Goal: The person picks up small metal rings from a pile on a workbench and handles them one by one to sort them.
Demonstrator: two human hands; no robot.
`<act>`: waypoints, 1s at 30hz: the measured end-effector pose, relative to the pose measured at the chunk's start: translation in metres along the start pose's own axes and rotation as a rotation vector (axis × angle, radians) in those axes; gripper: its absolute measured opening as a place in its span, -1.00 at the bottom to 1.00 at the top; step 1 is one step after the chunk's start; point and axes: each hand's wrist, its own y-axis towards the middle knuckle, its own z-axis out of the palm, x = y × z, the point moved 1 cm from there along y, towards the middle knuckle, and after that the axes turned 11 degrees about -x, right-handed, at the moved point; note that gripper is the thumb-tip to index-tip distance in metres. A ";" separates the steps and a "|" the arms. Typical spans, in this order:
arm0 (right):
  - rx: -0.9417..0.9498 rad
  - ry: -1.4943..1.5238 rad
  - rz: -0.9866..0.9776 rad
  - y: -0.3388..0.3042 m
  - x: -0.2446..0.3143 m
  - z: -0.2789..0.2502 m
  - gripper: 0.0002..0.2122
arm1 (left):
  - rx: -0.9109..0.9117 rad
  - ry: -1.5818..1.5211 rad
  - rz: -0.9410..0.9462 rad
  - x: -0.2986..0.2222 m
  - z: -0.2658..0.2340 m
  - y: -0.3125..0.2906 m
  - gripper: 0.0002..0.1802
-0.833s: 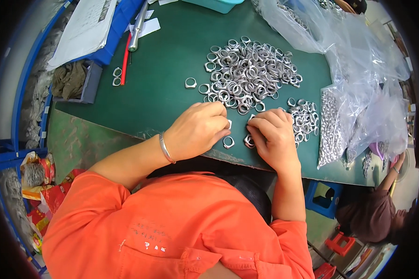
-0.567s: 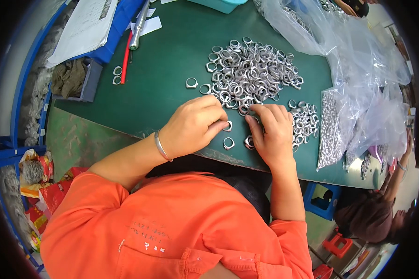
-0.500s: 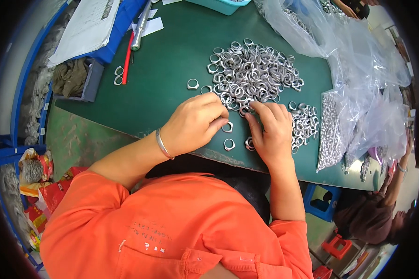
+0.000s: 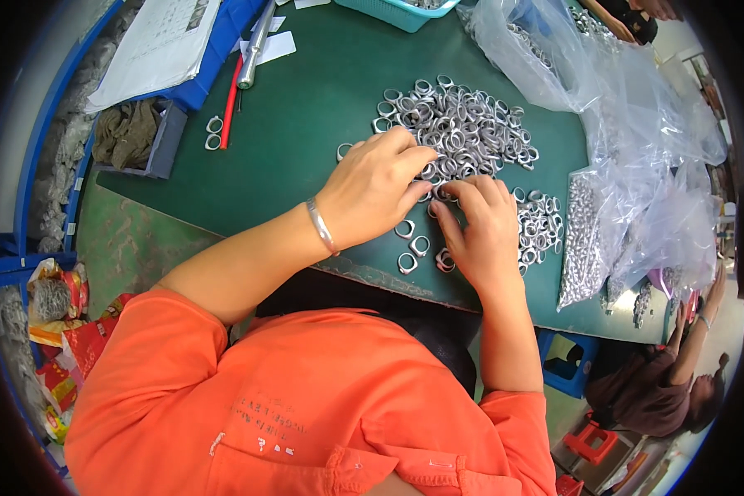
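A heaped pile of silver-grey metal rings [image 4: 463,124] lies on the green tabletop in front of me. At its near left edge is my left hand [image 4: 372,186], with thumb and index finger apart over the rings and its other fingertips hidden. My right hand [image 4: 484,227] is at the pile's near edge, thumb and forefinger pinched around a metal ring [image 4: 440,195], partly covered by the fingers. Several loose rings lie nearer to me, one of them a single ring [image 4: 419,245] between the hands. A smaller group of rings [image 4: 540,223] sits right of my right hand.
Clear plastic bags [image 4: 628,124] of small metal parts cover the table's right side. At the left are a red stick [image 4: 231,103], a metal rod [image 4: 255,50], two rings [image 4: 213,132] and a grey bin [image 4: 167,140] holding cloth. A turquoise basket [image 4: 401,15] stands at the back. Another person sits far right.
My left hand has moved up and right to the pile, its thumb and finger spreading. One more ring now lies among the loose ones near me. My right hand stays nearly in place.
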 end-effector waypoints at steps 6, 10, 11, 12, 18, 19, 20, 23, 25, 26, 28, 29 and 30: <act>-0.103 0.144 0.012 -0.006 -0.014 -0.003 -0.86 | -0.026 -0.025 -0.020 0.007 0.009 0.000 -0.82; -0.090 0.230 0.174 -0.014 -0.013 -0.032 -0.85 | -0.020 -0.139 -0.055 0.010 0.004 -0.001 -0.85; -0.013 0.233 0.119 -0.016 -0.011 -0.036 -0.86 | -0.014 -0.215 -0.102 0.010 0.002 -0.002 -0.85; 0.059 0.231 0.066 -0.019 -0.009 -0.041 -0.86 | -0.006 -0.296 -0.145 0.009 -0.001 -0.001 -0.85; 0.168 0.184 0.024 -0.023 -0.002 -0.032 -0.86 | 0.257 -0.336 0.105 0.006 -0.024 -0.007 -0.89; 0.097 0.115 0.023 -0.021 -0.002 -0.029 -0.86 | 0.297 -0.318 0.144 0.006 -0.025 -0.011 -0.89; 0.096 0.120 0.024 -0.021 -0.002 -0.028 -0.86 | 0.338 -0.298 0.182 0.006 -0.026 -0.014 -0.89; 0.204 0.177 -0.049 -0.017 -0.005 -0.029 -0.83 | 0.297 -0.252 0.103 0.006 -0.037 -0.020 -0.88; 0.221 0.168 -0.045 -0.013 -0.004 -0.031 -0.83 | 0.242 -0.227 -0.004 0.009 -0.040 -0.023 -0.87; 0.239 0.152 -0.040 -0.011 -0.004 -0.029 -0.83 | 0.240 -0.221 -0.007 0.009 -0.039 -0.024 -0.87; 0.158 0.108 -0.052 -0.004 0.003 -0.018 -0.87 | 0.235 -0.153 -0.027 0.007 -0.034 -0.023 -0.83; 0.167 0.055 -0.047 -0.003 0.004 -0.012 -0.88 | 0.232 -0.120 0.001 0.009 -0.031 -0.025 -0.82; 0.177 0.004 -0.045 -0.003 0.003 -0.007 -0.89 | 0.228 -0.118 0.000 0.010 -0.031 -0.026 -0.82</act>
